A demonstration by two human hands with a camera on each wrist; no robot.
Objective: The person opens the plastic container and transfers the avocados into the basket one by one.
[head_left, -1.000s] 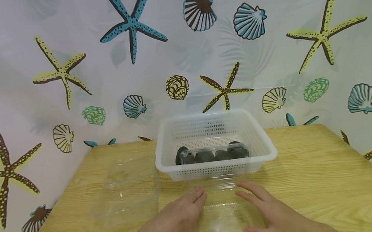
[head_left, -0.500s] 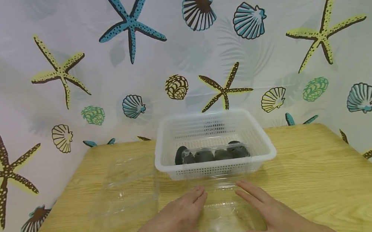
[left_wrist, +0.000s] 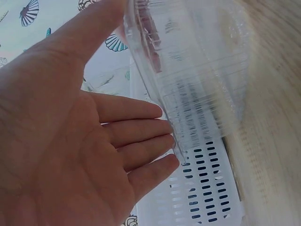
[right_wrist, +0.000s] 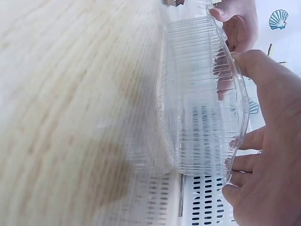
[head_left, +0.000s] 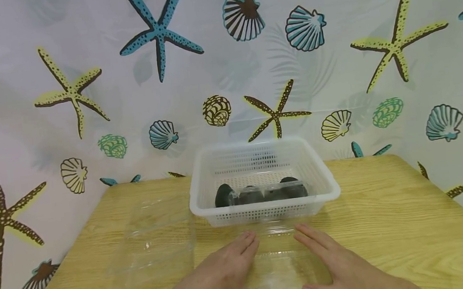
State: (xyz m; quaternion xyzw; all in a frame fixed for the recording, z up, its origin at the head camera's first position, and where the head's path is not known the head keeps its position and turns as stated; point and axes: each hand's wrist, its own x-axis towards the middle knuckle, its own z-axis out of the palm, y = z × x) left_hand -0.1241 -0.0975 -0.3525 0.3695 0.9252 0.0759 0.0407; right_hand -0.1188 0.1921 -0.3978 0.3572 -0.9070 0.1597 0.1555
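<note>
A clear plastic clamshell container (head_left: 283,274) stands unfolded on the table between both hands. Its raised lid (head_left: 279,226) tilts up in front of the white basket. My left hand (head_left: 216,276) lies along the container's left side; in the left wrist view, its straight fingertips (left_wrist: 167,162) touch the rim. On the opposite side, my right hand (head_left: 343,264) rests its fingertips (right_wrist: 230,190) and thumb on the rim. Neither hand grips anything. Dark oval things (head_left: 251,195), which look like avocados, lie in the basket, partly seen through the lid.
The white perforated basket (head_left: 197,208) stands at the table's back, just behind the lid. More clear plastic containers (head_left: 153,245) lie on the left of the wooden table (head_left: 405,211). A curtain (head_left: 208,79) with starfish and shells hangs behind.
The head view has shifted slightly. The raised lid sits a little lower and farther right against the basket. Both hands keep nearly the same place beside the container.
</note>
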